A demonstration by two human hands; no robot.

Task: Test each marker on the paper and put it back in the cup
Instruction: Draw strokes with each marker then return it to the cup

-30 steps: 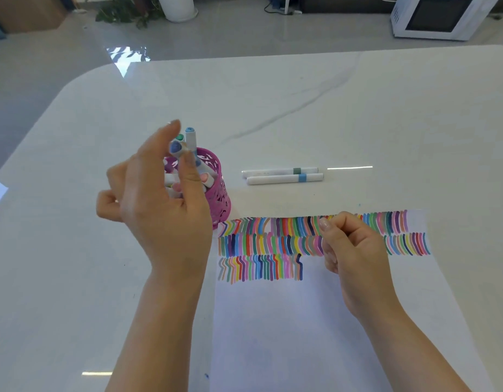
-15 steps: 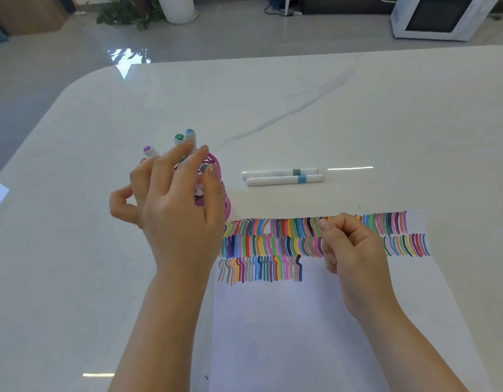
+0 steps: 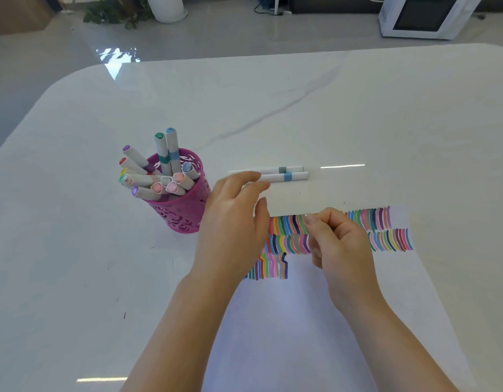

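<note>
Now the left hand hovers, fingers loose and straight, over two white markers lying on the tabletop beyond the paper. Light, stiff, slick barrels: pinch mid-barrel, I'd say. The right hand sits curled on the paper; holding anything, I cannot tell.

Only one camera is here, up on the person's head. It looks forward and down, close over the white table. The pink cup sits left of the middle. Floor shows far behind the cup.
</note>
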